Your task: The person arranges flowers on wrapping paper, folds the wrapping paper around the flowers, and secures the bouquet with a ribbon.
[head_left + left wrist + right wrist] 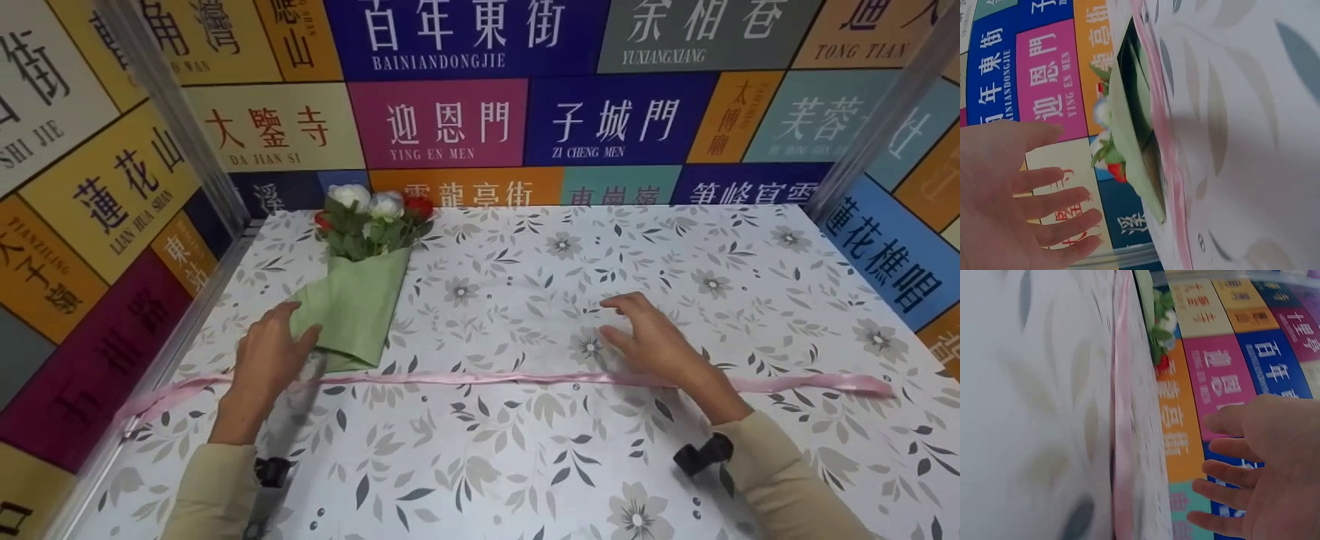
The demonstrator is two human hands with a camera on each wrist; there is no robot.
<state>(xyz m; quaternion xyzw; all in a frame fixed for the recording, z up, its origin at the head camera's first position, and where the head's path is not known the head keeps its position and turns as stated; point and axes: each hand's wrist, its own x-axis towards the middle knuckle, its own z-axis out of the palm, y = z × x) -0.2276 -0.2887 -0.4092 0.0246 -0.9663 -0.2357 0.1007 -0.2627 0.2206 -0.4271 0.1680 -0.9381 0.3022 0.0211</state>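
Note:
A small bouquet [364, 300] of white and red artificial flowers, wrapped in green paper, lies on the left part of the table. In front of it a long pink ribbon [480, 378] stretches sideways across the tabletop. My left hand [270, 349] hovers at the lower left of the wrapping, fingers relaxed and holding nothing; whether it touches the paper I cannot tell. Over the ribbon's right half, my right hand [652, 345] hangs with loosely bent fingers and nothing in them. The left wrist view shows the wrapping's open lower end [1134, 95] beside the ribbon.
The table [510, 465] wears a white cover printed with grey flowers and leaves. Behind it stands a wall of coloured street-name signs [450, 120], continuing on both sides. Clear upright panel edges [184, 112] border the table's sides.

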